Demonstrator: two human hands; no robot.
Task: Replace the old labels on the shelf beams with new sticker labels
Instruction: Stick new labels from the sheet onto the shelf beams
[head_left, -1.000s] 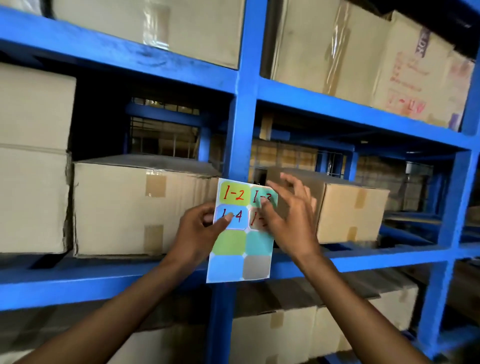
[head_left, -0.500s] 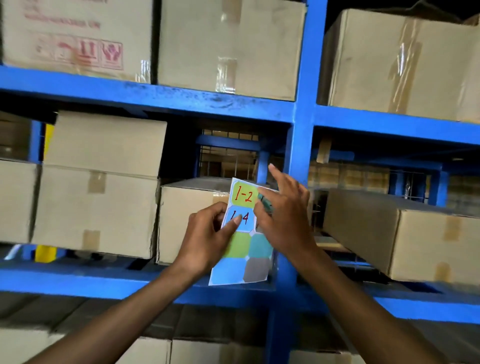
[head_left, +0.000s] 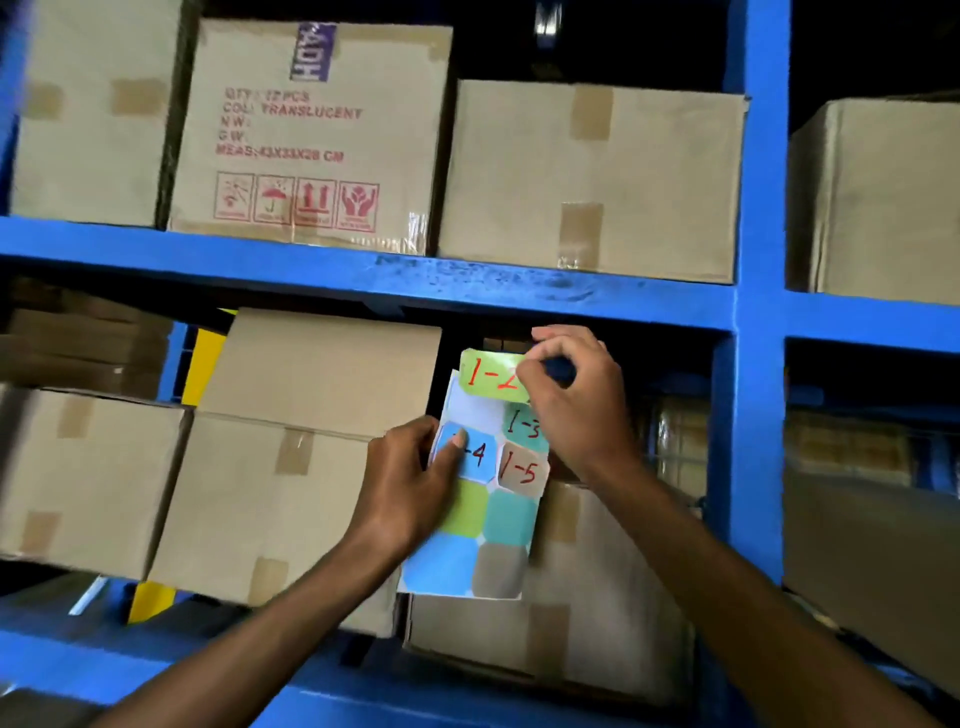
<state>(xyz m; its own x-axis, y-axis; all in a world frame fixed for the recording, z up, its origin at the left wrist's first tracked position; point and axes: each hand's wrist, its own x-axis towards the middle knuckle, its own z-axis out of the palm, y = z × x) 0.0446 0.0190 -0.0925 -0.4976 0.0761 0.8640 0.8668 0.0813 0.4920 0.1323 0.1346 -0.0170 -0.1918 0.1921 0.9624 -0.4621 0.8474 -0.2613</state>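
My left hand (head_left: 410, 483) holds a sheet of coloured stickers (head_left: 480, 525) upright, thumb pressed on the blue "1-4" sticker. My right hand (head_left: 571, 405) pinches the green "1-2" sticker (head_left: 488, 376), which is peeled off and lifted above the sheet; a white blank shows where it sat. Stickers "1-3" and "1-5" remain on the sheet beside my right wrist. The blue shelf beam (head_left: 467, 283) runs just above both hands, with scuffed paint near its middle. No old label is visible on it.
Cardboard boxes (head_left: 311, 135) fill the shelf above the beam and the shelf behind my hands. A blue upright post (head_left: 758, 312) stands to the right. A lower blue beam (head_left: 156, 660) crosses the bottom. Something yellow (head_left: 205, 358) shows behind the boxes.
The view has swung left and up. My right hand has peeled the green "1-2" sticker off the sheet and lifted it toward the beam. My left hand keeps holding the sheet.
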